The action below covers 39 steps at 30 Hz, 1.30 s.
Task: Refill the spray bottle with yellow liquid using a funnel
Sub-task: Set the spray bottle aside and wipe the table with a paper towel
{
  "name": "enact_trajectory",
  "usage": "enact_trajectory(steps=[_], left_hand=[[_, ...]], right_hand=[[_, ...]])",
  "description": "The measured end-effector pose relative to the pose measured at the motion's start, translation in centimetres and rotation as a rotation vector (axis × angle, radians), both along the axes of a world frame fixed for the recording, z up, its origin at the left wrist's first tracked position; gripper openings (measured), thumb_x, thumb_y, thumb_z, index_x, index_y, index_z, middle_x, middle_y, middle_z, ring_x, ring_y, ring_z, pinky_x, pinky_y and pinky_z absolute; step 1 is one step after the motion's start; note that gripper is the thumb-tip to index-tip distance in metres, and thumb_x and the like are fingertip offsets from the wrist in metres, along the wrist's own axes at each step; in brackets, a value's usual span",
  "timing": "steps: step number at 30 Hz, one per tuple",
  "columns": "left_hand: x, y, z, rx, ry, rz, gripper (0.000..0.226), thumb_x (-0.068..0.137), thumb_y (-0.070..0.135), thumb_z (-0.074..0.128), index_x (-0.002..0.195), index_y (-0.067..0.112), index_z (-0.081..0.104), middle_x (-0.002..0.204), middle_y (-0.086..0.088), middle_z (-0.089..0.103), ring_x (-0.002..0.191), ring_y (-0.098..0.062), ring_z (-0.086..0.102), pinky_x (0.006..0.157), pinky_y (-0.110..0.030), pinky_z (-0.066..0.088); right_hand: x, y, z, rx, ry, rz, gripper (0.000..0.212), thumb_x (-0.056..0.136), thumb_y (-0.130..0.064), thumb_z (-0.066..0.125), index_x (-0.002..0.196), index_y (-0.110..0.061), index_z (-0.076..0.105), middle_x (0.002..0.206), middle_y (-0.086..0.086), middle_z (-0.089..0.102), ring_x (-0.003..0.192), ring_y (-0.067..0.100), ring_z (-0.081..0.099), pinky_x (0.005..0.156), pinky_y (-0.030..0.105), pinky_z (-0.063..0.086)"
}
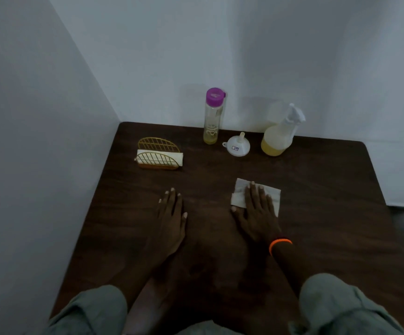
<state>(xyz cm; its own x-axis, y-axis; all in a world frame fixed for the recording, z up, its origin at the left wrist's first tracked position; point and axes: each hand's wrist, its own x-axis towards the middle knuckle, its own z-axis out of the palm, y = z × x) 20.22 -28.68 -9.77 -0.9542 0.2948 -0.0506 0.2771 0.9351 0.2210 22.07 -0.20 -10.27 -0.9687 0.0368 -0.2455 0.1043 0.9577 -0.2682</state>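
A clear spray bottle (278,136) with a white trigger head stands at the back right of the dark wooden table (317,213), yellow liquid filling its lower part. A white funnel (238,146) rests upside down, spout up, to its left. Further left stands a tall clear bottle (212,119) with a purple cap and a little yellow liquid at the bottom. My left hand (172,213) lies flat on the table, fingers spread, holding nothing. My right hand (256,209), with an orange wristband, presses flat on a white paper napkin (240,194).
A gold wire napkin holder (158,155) with white napkins stands at the back left. White walls close off the table's left and far sides. The table's right edge drops to a dark floor.
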Motion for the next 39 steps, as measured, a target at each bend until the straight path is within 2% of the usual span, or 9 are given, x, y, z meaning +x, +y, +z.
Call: enact_trajectory(steps=[5,9,15,20,22,25,28,34,39], left_hand=[[0.6,-1.3,-0.8,-0.011,-0.003,0.023,0.059,0.102,0.034,0.025,0.153,0.005,0.027,0.163,-0.015,0.021,0.152,-0.027,0.017,0.123,-0.045,0.021],[1.5,-3.7,-0.9,-0.017,0.004,0.040,0.060,0.100,0.032,0.022,0.153,0.004,0.027,0.162,-0.017,0.019,0.152,-0.029,0.015,0.122,-0.048,0.020],[2.2,-5.7,-1.5,-0.027,0.015,0.013,0.059,0.101,0.034,0.024,0.154,0.007,0.026,0.163,-0.017,0.016,0.152,-0.030,0.013,0.123,-0.046,0.012],[2.4,-2.9,-0.6,0.006,-0.030,-0.018,0.059,0.102,0.038,0.019,0.157,0.016,0.021,0.165,-0.012,0.012,0.153,-0.026,0.007,0.124,-0.046,0.014],[2.4,-1.2,-0.4,-0.004,-0.047,-0.054,0.060,0.102,0.039,0.018,0.156,0.015,0.021,0.165,-0.011,0.013,0.153,-0.026,0.009,0.124,-0.046,0.016],[2.2,1.0,-0.4,-0.019,-0.045,-0.095,0.060,0.102,0.038,0.026,0.155,0.009,0.024,0.164,-0.013,0.017,0.152,-0.027,0.015,0.123,-0.046,0.020],[2.8,2.6,-0.5,-0.017,-0.037,-0.156,0.059,0.102,0.036,0.030,0.153,0.006,0.030,0.162,-0.015,0.023,0.151,-0.029,0.020,0.122,-0.047,0.023],[5.4,2.2,0.2,0.018,-0.008,-0.196,0.058,0.101,0.034,0.029,0.152,0.005,0.033,0.161,-0.016,0.026,0.150,-0.030,0.022,0.121,-0.048,0.025],[6.4,-1.8,-0.3,0.020,-0.001,-0.115,0.056,0.101,0.029,0.028,0.151,0.004,0.035,0.160,-0.015,0.027,0.149,-0.032,0.024,0.119,-0.050,0.027]], right_hand=[[-1.0,-7.9,0.0,-0.034,0.007,0.153,0.084,0.096,-0.069,0.019,0.157,-0.019,-0.009,0.165,0.002,-0.016,0.152,0.023,-0.017,0.124,0.048,0.000],[-0.6,-14.5,-0.2,-0.045,0.019,0.375,0.081,0.097,-0.066,0.022,0.158,-0.017,0.000,0.166,0.006,-0.008,0.153,0.028,-0.009,0.123,0.053,0.008],[0.0,-13.5,-0.2,-0.013,0.049,0.495,0.079,0.098,-0.066,0.019,0.158,-0.019,0.000,0.166,0.004,-0.006,0.153,0.021,-0.008,0.124,0.049,0.007],[1.9,-6.9,-0.4,0.018,0.033,0.293,0.079,0.097,-0.067,0.019,0.158,-0.021,-0.002,0.166,0.000,-0.005,0.154,0.019,-0.006,0.124,0.048,0.010],[3.1,-3.7,-0.1,0.023,0.020,0.178,0.080,0.096,-0.067,0.021,0.158,-0.021,0.000,0.166,-0.001,-0.003,0.154,0.019,-0.004,0.124,0.046,0.010],[5.7,0.2,0.5,0.024,-0.002,0.033,0.079,0.097,-0.066,0.020,0.157,-0.021,-0.006,0.165,-0.002,-0.012,0.152,0.016,-0.012,0.125,0.040,0.000],[9.4,2.9,0.4,0.020,-0.027,-0.106,0.081,0.097,-0.068,0.017,0.157,-0.020,-0.009,0.164,-0.001,-0.016,0.152,0.017,-0.015,0.125,0.044,0.003],[12.3,1.3,0.6,0.026,-0.029,-0.196,0.088,0.093,-0.072,0.015,0.155,-0.018,-0.017,0.164,0.004,-0.019,0.151,0.025,-0.019,0.124,0.050,-0.001],[10.0,-4.6,0.1,0.019,-0.002,-0.061,0.085,0.095,-0.069,0.019,0.157,-0.018,-0.010,0.165,0.003,-0.014,0.152,0.025,-0.017,0.124,0.049,-0.001]])
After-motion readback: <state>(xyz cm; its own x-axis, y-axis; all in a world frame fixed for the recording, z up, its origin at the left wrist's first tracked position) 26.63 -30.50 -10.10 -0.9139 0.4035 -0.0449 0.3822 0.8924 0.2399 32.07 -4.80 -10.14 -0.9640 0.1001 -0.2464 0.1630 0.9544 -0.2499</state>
